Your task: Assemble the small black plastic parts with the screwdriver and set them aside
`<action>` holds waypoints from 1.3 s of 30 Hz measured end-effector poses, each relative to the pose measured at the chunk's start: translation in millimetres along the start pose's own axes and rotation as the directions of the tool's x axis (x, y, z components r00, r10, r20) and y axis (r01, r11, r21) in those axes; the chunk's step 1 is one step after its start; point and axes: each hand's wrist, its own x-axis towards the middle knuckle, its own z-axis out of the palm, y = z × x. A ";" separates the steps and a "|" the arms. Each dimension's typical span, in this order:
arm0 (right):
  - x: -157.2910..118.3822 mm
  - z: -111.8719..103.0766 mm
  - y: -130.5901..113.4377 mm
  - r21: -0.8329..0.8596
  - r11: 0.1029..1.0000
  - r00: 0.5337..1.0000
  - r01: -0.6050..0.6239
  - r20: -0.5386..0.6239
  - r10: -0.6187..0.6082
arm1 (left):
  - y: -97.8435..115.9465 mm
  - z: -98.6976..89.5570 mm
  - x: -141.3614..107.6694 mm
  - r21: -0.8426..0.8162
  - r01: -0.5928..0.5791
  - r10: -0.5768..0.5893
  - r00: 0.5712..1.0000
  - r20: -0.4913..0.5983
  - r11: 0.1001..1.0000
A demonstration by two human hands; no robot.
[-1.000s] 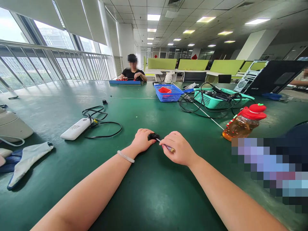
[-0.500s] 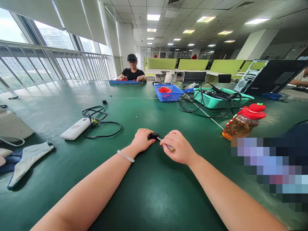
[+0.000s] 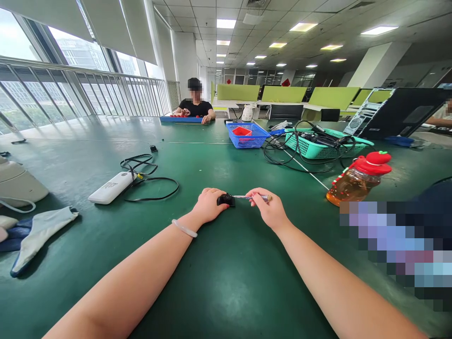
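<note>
A small black block-like part (image 3: 226, 200) rests on the green table (image 3: 226, 268), gripped at its left side by my left hand (image 3: 209, 205). My right hand (image 3: 267, 207) is closed round the handle of a thin screwdriver-like tool (image 3: 242, 197). The tool lies nearly level, its shaft pointing left and its tip at the right side of the black part. Whether the tip touches the part is too small to tell.
A white power bank (image 3: 112, 188) with a black cable lies left, near a glove (image 3: 42, 235). Ahead are a blue basket (image 3: 247, 141) and a green basket (image 3: 318, 149) with cables. A red-lidded bottle (image 3: 356, 181) stands right. A person (image 3: 195, 107) sits across the table.
My right hand has shifted right and turned, bringing the tool from a slant to nearly level. My left hand stays on the black part, which shows more of itself now.
</note>
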 end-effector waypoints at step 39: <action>-8.4 0.8 -26.2 -0.252 0.770 0.805 0.587 0.282 -0.522 | 1.5 0.0 -1.4 0.041 -0.036 0.037 0.999 -0.001 0.998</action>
